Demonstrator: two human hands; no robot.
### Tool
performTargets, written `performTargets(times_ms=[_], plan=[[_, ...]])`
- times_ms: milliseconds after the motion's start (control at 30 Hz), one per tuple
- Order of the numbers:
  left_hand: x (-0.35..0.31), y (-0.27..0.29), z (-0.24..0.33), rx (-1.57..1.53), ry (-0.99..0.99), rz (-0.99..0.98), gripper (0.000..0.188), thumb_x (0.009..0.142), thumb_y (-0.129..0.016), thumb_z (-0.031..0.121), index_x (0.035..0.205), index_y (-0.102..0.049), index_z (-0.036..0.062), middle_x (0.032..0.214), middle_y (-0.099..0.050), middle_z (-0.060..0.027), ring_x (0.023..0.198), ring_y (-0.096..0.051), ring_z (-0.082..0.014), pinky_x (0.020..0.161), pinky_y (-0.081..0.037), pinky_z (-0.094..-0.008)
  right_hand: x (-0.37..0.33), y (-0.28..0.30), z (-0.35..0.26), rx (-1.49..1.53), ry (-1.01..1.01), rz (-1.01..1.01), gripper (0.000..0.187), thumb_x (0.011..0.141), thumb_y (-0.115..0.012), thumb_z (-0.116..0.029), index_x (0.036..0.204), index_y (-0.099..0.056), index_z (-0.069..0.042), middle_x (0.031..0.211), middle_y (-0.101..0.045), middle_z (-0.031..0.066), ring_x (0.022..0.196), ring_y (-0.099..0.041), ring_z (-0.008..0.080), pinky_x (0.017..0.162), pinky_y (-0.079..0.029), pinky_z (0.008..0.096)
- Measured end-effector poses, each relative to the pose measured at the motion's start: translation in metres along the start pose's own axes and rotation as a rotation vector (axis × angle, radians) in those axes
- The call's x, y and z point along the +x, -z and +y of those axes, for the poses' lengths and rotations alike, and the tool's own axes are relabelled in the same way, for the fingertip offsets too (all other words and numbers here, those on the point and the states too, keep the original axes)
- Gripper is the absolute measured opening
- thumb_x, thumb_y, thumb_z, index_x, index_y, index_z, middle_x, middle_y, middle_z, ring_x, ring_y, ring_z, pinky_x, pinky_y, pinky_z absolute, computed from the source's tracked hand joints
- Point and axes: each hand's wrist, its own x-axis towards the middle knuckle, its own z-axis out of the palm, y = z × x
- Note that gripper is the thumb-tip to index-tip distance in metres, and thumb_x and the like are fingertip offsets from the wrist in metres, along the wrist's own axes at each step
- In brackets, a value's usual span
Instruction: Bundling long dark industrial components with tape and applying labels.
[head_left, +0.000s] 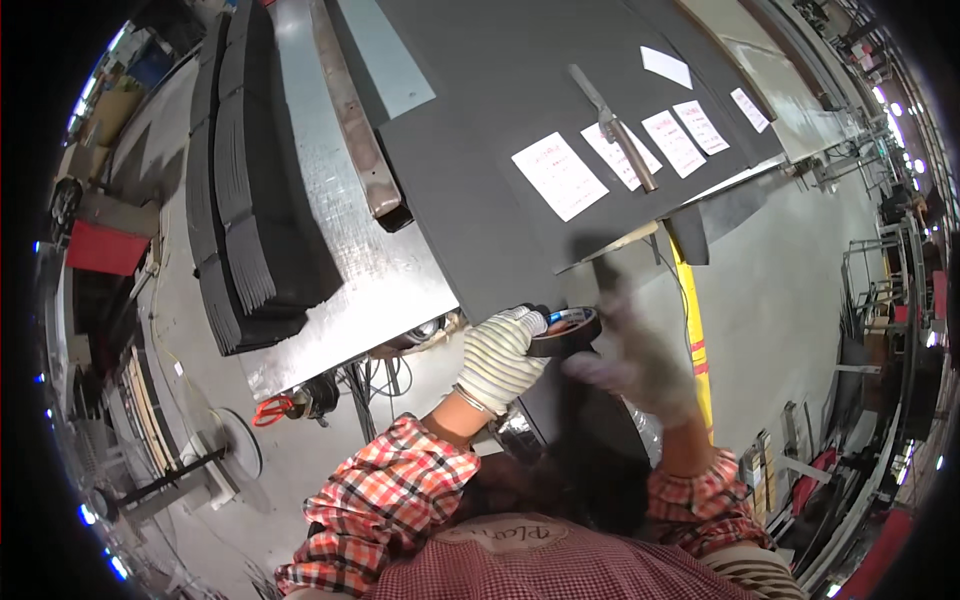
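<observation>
A striped, whitish work glove covers my left hand (503,358), which is closed around one side of a roll of black tape (566,343). Blue marking shows inside the ring of the roll. My right hand (645,365), also gloved, is just to the right of the roll and smeared by motion, so its fingers cannot be read. Both hands are over the near edge of a table covered with dark grey sheet (480,190). On that sheet, a long metal tool with a tube-like handle (632,160) lies partly across a printed white paper (610,150).
Several white papers (560,175) lie on the sheet. Left of it are a long metal bar (355,120) and stacks of folded dark panels (262,190) on a shiny metal tabletop (370,280). Red-handled scissors (271,410) hang below its edge. A yellow strip (692,330) runs down at right.
</observation>
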Motion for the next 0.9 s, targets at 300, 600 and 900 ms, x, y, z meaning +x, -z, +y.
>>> performTargets(times_ms=[300,600,900], plan=[[0.000,0.004,0.005,0.078,0.117,-0.026,0.070,0.064,-0.082,0.023,0.124,-0.049,0.0077,0.090,-0.057,-0.0109,0.077,-0.060,-0.0259,0.066,-0.050,-0.0357,0.065,0.014,0.020,-0.736,0.029,-0.444,0.019,0.089,-0.051,-0.027,0.095,-0.063,-0.013,0.071,-0.063,0.0134,0.067,-0.063,0.0316,0.061,-0.048,0.0447],[-0.019,0.021,-0.006,-0.057,0.177,0.490,0.082,0.083,-0.066,0.022,0.142,-0.017,-0.0072,0.130,-0.047,-0.0244,0.116,-0.049,-0.0383,0.098,-0.037,-0.0407,0.055,-0.026,0.090,0.010,-0.453,-0.032,0.045,0.091,-0.050,-0.038,0.107,-0.061,0.003,0.094,-0.063,0.0253,0.091,-0.061,0.0385,0.079,-0.048,0.0402],[-0.071,0.004,0.034,-0.696,0.713,0.120,0.073,0.090,-0.058,0.023,0.146,-0.015,0.0027,0.135,-0.047,-0.0163,0.122,-0.047,-0.0243,0.109,-0.024,-0.0385,0.029,0.010,0.045,-0.326,-0.279,-0.426,0.056,0.094,-0.040,-0.049,0.098,-0.061,0.003,0.087,-0.064,0.0241,0.086,-0.061,0.0418,0.077,-0.048,0.0449]])
